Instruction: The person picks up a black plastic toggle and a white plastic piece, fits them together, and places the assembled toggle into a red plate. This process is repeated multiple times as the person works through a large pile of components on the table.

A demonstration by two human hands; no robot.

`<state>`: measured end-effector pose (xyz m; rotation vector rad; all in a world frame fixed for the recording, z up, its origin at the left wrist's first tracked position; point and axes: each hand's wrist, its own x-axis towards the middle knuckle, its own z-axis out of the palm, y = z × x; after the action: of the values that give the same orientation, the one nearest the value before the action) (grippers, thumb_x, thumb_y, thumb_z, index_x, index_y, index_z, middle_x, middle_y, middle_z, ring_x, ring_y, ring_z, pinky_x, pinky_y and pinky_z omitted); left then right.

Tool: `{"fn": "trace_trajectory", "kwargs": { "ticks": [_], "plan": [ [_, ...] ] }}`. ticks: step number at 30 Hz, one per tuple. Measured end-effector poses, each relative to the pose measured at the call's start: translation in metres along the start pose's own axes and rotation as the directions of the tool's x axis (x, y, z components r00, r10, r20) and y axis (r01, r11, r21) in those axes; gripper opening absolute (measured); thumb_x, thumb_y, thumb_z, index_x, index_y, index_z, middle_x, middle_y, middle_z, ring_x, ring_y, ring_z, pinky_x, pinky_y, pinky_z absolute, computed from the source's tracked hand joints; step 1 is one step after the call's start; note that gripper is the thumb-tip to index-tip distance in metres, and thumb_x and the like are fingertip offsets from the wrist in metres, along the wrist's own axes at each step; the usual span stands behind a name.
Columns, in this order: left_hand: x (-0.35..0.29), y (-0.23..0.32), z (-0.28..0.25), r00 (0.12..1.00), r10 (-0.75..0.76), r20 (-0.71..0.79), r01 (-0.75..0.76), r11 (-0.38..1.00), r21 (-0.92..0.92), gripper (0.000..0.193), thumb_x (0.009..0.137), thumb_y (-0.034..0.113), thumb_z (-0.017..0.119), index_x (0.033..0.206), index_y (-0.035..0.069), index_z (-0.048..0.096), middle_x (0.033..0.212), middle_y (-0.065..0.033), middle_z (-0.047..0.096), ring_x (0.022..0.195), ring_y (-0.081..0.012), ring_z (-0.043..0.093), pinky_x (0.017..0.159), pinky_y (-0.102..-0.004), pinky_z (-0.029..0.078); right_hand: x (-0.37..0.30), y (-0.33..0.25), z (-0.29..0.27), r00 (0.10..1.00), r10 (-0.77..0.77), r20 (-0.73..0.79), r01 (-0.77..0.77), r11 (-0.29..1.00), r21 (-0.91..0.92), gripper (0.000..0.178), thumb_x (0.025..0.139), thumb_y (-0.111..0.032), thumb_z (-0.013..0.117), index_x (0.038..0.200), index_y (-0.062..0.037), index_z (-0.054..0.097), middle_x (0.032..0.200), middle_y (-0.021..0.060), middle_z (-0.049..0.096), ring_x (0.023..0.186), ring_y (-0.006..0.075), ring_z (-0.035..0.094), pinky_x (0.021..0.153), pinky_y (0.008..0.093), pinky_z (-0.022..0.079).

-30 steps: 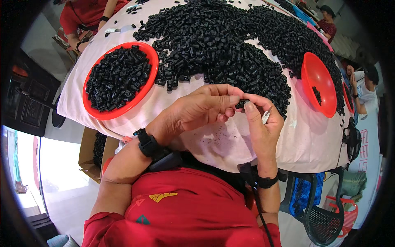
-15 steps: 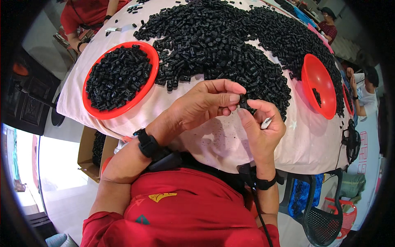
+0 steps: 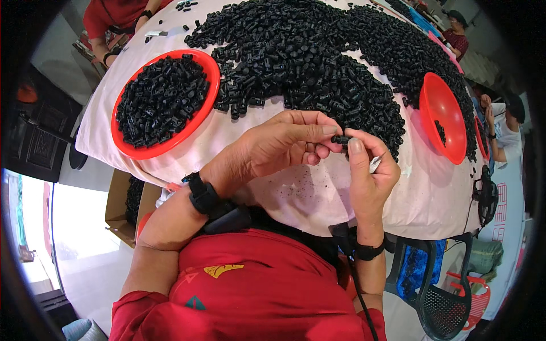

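Observation:
A small black cylindrical plastic part is held between both hands above the cloth-covered table. My left hand is closed, its thumb and forefinger pinching the part's left end. My right hand is closed too, with thumb and forefinger at the right end. Out of the right hand's curled fingers sticks a pale, flat, silvery tool; the rest of it is hidden. Just beyond the hands lies a large heap of similar black parts. Dark crumbs are scattered on the cloth below.
At the left, a red basin is full of black parts. Another red basin at the right tilts and holds only a few. A cardboard box stands beside the table; a dark chair is at the lower right. Other people sit around the table.
The black part has turned from roughly upright to lying sideways between my fingertips. My right hand has shifted slightly right, and its thumb now points more upward.

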<state>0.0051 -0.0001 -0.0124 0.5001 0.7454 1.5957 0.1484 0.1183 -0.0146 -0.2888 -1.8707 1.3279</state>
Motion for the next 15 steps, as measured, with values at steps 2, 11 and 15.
{"fn": "trace_trajectory", "kwargs": {
  "ticks": [2, 11, 15],
  "plan": [
    [-0.0005, -0.0002, 0.0006, 1.0, -0.019, -0.024, 0.019, 1.0, 0.008, 0.018, 0.094, 0.015, 0.058, 0.107, 0.003, 0.061, 0.088, -0.0036, 0.064, 0.077, -0.0092, 0.06, 0.066, -0.0208, 0.047, 0.0001, -0.0012, -0.0018, 0.999, 0.021, 0.025, -0.021, 0.999, -0.03, 0.015, 0.087, -0.005, 0.066, 0.1, 0.0022, 0.066, 0.082, 0.0016, 0.066, 0.071, 0.0033, 0.057, 0.062, 0.0162, 0.044],
    [0.0022, -0.0058, -0.0034, 0.997, -0.067, 0.037, 0.069, 0.995, -0.075, 0.017, 0.092, 0.013, 0.061, 0.107, 0.004, 0.06, 0.089, -0.0045, 0.064, 0.076, -0.0094, 0.061, 0.064, -0.0199, 0.048, -0.0014, -0.0022, 0.0042, 0.996, 0.06, 0.06, -0.068, 0.987, 0.143, 0.016, 0.089, -0.005, 0.065, 0.102, 0.0036, 0.066, 0.083, 0.0066, 0.068, 0.072, 0.0079, 0.063, 0.063, 0.0196, 0.048],
    [0.0022, -0.005, -0.0042, 0.993, -0.118, 0.017, 0.118, 0.992, -0.048, 0.019, 0.092, 0.013, 0.062, 0.109, 0.005, 0.06, 0.092, -0.0046, 0.064, 0.074, -0.0084, 0.061, 0.064, -0.0207, 0.048, 0.0001, 0.0014, 0.001, 0.995, 0.037, 0.09, -0.044, 0.996, 0.074, 0.017, 0.09, -0.007, 0.064, 0.103, 0.0035, 0.066, 0.085, 0.0066, 0.068, 0.073, 0.0085, 0.063, 0.065, 0.0208, 0.048]
  ]
}}
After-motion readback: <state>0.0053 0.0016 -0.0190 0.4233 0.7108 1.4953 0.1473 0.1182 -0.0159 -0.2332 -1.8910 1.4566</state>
